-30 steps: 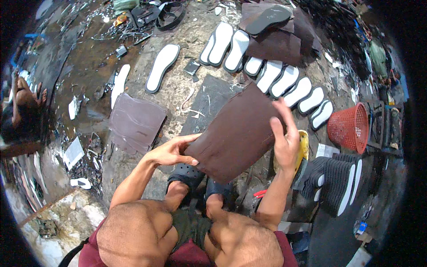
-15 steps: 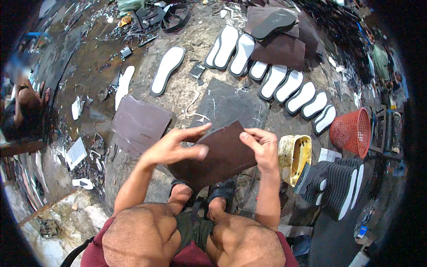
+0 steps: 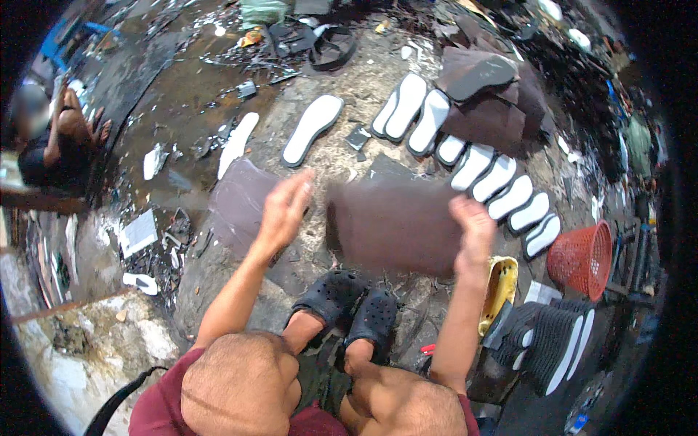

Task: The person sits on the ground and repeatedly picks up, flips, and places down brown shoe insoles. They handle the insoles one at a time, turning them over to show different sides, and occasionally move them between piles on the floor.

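A dark brown rubber sheet hangs blurred and roughly flat above the ground, just in front of my feet in black clogs. My right hand curls around the sheet's right edge. Off its left edge, my left hand is raised with fingers spread, holding nothing; a small gap separates it from the sheet. A second brown sheet lies on the ground under and behind my left hand.
White shoe insoles lie in a row at the back right, and a single one at the back centre. A red basket, a yellow container and stacked black soles stand to my right. Another person crouches far left.
My left hand has let go of the brown sheet and moved left. The sheet, held close in both hands before, now spreads out flatter and further forward, held by the right hand.
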`<state>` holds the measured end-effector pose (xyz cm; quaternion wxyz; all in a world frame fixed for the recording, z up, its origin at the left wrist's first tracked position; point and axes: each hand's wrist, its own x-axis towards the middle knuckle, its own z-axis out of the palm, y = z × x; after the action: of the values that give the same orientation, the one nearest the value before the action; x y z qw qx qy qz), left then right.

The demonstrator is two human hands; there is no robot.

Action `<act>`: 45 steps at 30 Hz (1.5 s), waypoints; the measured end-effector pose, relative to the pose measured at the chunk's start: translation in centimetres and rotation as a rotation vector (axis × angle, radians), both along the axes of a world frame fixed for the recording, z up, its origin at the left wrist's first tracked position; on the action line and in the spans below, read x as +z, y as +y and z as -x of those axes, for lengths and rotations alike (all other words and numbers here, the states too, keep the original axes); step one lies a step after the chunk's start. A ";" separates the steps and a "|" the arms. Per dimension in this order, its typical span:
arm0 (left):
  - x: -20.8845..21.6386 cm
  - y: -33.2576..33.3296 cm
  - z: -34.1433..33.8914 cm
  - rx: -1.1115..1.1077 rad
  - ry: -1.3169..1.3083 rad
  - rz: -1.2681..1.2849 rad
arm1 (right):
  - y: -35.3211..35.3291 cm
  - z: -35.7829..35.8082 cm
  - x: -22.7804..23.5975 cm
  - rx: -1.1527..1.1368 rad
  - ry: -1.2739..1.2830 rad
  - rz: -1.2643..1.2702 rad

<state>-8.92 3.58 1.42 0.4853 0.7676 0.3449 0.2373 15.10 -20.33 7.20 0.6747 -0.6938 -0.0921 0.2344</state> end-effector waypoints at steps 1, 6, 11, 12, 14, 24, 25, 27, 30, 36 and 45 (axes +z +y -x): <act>-1.5 2.3 0.0 0.107 0.085 -0.276 | -0.7 -3.6 0.7 -0.191 -0.052 -0.031; -10.9 16.2 13.7 0.510 0.542 -0.593 | 4.8 -9.9 9.4 -0.217 0.119 -0.601; -15.0 16.7 15.4 0.311 0.784 -0.283 | 4.2 -3.5 5.1 -0.296 -0.167 -0.306; -14.5 16.0 14.5 0.336 0.723 -0.248 | 3.5 -1.9 3.7 -0.237 -0.085 -0.250; -13.3 19.8 19.5 0.551 0.777 -0.292 | 4.7 2.0 -0.2 -0.163 0.051 -0.161; -14.2 19.4 12.9 0.435 0.825 -0.468 | 2.0 10.2 -7.3 0.084 0.109 0.046; -14.3 19.8 12.6 0.348 0.883 -0.423 | 1.4 10.3 -7.4 0.084 0.108 0.060; -13.8 19.7 11.9 0.327 0.887 -0.331 | 0.2 10.3 -8.0 0.060 0.110 0.074; -11.2 16.9 8.6 0.334 0.935 -0.330 | -1.0 9.9 -8.8 0.041 0.093 0.126; -8.2 14.5 9.5 0.209 0.839 -0.805 | 1.0 12.1 -9.9 0.148 -0.040 0.153; 15.2 -1.9 0.5 -1.058 0.142 0.155 | -0.5 9.4 0.1 0.916 -0.642 0.008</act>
<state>-9.46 1.69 16.67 0.5694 0.8126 -0.0401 -0.1182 5.74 -20.84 7.27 0.4394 -0.6220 -0.5840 0.2810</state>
